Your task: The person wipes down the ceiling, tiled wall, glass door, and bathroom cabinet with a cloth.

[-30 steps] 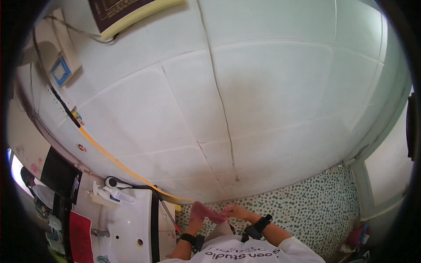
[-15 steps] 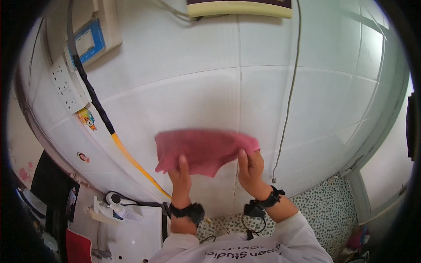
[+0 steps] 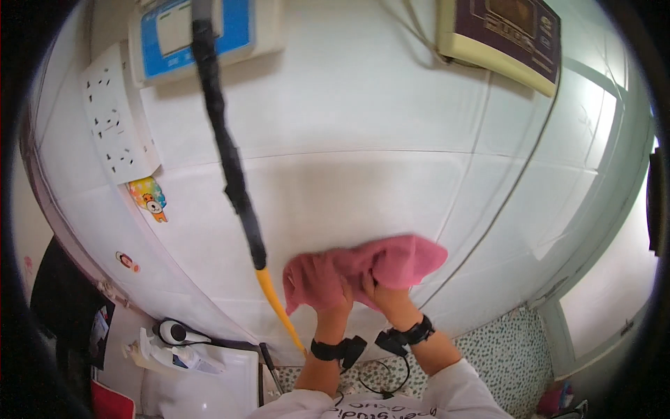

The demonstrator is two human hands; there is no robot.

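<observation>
White tiles (image 3: 349,188) face the person above a green-speckled floor (image 3: 499,356), with a white sink (image 3: 234,380) at lower left. Reaching up side by side, the left hand (image 3: 333,292) and right hand (image 3: 388,295) pinch a pink cloth (image 3: 415,257) before the tiles, thumbs nearside; I cannot tell whether the hidden fingers spread.

We find the pink fabric cloth (image 3: 412,262) in front of the white tiled wall (image 3: 349,195); whether they touch, we cannot tell. Our left hand (image 3: 335,304) is at its left half, our right hand (image 3: 383,295) near its middle. Upper left, on the wall: the long white socket strip (image 3: 112,119), the blue-and-white rectangular box (image 3: 166,59) to its right. The slender black-and-yellow tube (image 3: 237,185) crosses before the box, then down left of the cloth. Upper right: the purple-and-cream rectangular unit (image 3: 502,42). Lower left: the glossy white basin (image 3: 237,380).
</observation>
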